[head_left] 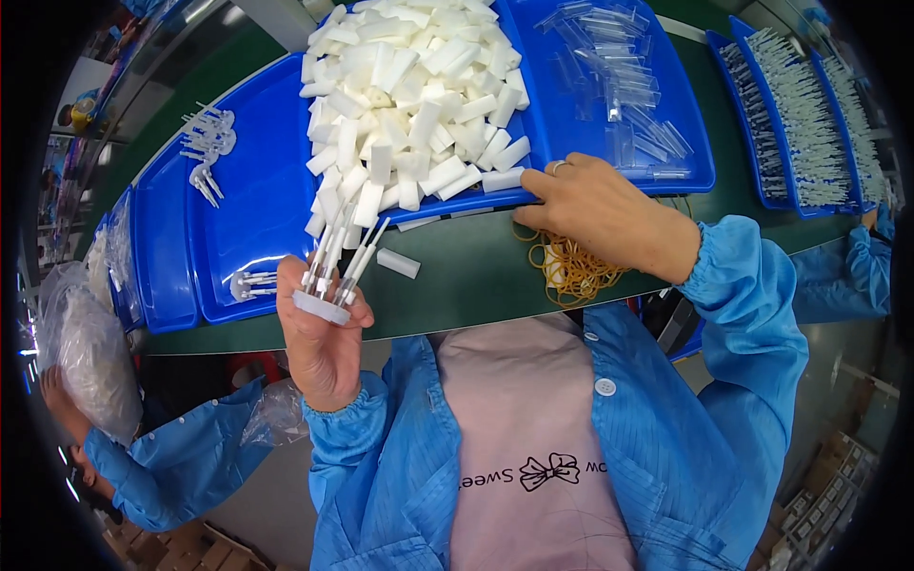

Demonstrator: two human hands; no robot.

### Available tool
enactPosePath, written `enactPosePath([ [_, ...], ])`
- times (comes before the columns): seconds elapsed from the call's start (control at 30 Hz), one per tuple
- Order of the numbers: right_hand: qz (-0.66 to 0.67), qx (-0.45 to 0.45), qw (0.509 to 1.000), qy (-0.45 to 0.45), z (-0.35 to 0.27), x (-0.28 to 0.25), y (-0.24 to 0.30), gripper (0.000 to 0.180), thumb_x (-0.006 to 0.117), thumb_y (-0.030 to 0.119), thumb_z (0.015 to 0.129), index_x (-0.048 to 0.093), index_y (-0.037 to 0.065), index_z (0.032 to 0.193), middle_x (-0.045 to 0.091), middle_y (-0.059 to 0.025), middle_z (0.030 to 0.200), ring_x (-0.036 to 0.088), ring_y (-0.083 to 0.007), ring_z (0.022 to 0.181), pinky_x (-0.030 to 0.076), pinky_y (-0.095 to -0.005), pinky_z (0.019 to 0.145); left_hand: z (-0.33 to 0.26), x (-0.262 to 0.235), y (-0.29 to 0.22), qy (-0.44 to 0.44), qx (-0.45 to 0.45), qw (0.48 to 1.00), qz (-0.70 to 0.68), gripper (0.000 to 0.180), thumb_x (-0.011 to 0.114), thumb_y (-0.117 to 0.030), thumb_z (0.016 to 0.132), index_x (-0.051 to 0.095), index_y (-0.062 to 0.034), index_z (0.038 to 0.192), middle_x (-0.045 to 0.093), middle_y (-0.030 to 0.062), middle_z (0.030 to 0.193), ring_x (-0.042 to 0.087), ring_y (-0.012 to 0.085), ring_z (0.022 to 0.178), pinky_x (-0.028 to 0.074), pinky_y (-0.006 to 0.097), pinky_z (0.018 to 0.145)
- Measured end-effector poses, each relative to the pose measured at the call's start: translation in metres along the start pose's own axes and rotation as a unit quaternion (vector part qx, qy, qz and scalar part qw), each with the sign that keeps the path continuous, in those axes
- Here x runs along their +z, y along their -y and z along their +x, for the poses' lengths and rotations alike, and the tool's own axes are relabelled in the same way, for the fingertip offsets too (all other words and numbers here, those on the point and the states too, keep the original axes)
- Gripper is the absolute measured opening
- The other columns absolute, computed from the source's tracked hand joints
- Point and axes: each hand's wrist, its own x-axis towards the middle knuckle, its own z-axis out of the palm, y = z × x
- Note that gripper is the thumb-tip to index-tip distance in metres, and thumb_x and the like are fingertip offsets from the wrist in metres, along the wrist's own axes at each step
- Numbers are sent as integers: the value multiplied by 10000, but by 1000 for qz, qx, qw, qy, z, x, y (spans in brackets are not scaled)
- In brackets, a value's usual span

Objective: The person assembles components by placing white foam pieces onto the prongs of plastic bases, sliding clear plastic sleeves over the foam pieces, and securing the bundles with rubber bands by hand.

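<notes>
The green worktop (pixel 457 285) bore blue trays (pixel 276 190) — white foam blocks (pixel 409 105) spilling over one's near rim, clear plastic tubes (pixel 614 81) in another. Toward the near edge, the right hand (pixel 605 209) covered tan rubber bands (pixel 583 278), its grip unclear; leftward, the left hand (pixel 322 347) pinched a white disc with upright rods (pixel 322 306).

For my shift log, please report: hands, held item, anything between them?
Left fingers: holding pale round plastic base with thin white rods. Right fingers: at tangled tan rubber bands. Between: loose white rectangular foam block.
</notes>
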Motion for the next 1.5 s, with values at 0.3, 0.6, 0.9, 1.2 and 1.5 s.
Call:
enactPosePath([
  [0.3,-49,-30,998,22,-6,-2,-5,50,595,112,765,604,78,800,515,-64,883,577,-208,804,454,-338,690,-3,-6,0,-14,9,999,34,497,783,-366,761,416,-83,939,568,93,897,632,218,685,553,312,582],
  [0.6,129,74,989,17,-31,-25,-8,102,605,49,788,570,63,883,542,-101,900,587,-313,755,470,-403,660,-2,-2,-1,-12,-3,998,55,505,783,-388,755,414,-100,945,545,102,1008,619,203,693,538,301,588],
  [0.9,160,92,983,16,-9,-6,-5,133,588,106,825,604,91,957,650,-124,766,630,-314,715,465,-404,592,-5,5,-1,-9,-4,999,35,468,786,-335,767,417,-113,951,547,97,1000,618,191,684,530,283,562],
  [1.2,-94,19,990,103,-6,-5,1,242,639,96,757,593,63,992,592,-81,751,625,-265,683,464,-364,578,-6,0,-3,-4,1,1000,30,460,783,-324,771,423,-114,967,552,99,1013,633,200,707,542,284,581],
  [1.5,181,130,973,-68,-22,-12,-13,169,653,68,795,588,64,951,573,-99,885,596,-295,771,473,-378,635,-4,15,3,22,9,992,124,336,761,-208,787,465,-90,892,546,62,881,618,189,745,535,292,646],
])
